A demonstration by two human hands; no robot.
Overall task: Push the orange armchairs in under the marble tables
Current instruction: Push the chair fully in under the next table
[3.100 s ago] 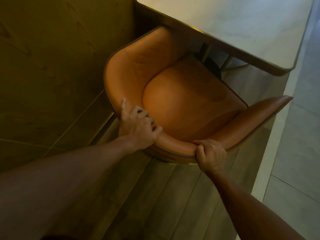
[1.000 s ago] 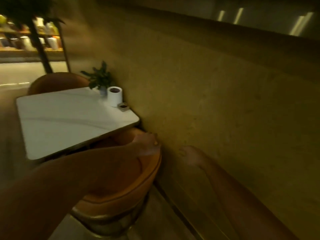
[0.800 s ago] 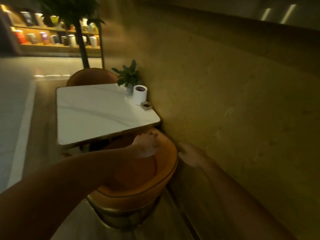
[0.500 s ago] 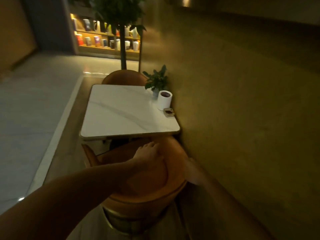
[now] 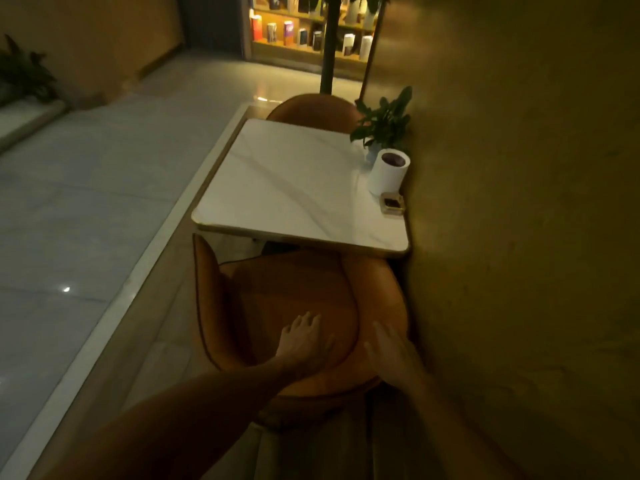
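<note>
An orange armchair (image 5: 277, 292) stands in front of me, its seat partly under the near edge of a white marble table (image 5: 298, 181) set against the wall. My left hand (image 5: 303, 341) lies with spread fingers over the inside of the chair's backrest. Just to its right, my right hand (image 5: 389, 351) is flat and straight-fingered on the backrest near the wall. A second orange armchair (image 5: 311, 107) shows behind the table's far edge.
On the table by the wall stand a white cylinder (image 5: 388, 171), a small square dish (image 5: 392, 203) and a potted plant (image 5: 382, 121). The ochre wall (image 5: 519, 202) runs close along the right. A pale tiled floor (image 5: 86, 188) lies left, with lit shelves (image 5: 304, 29) far behind.
The view has swung left and down since a second ago, bringing table and chair to the centre. Both hands slid along the backrest toward its rear; 3 s ago they gripped another chair's rim.
</note>
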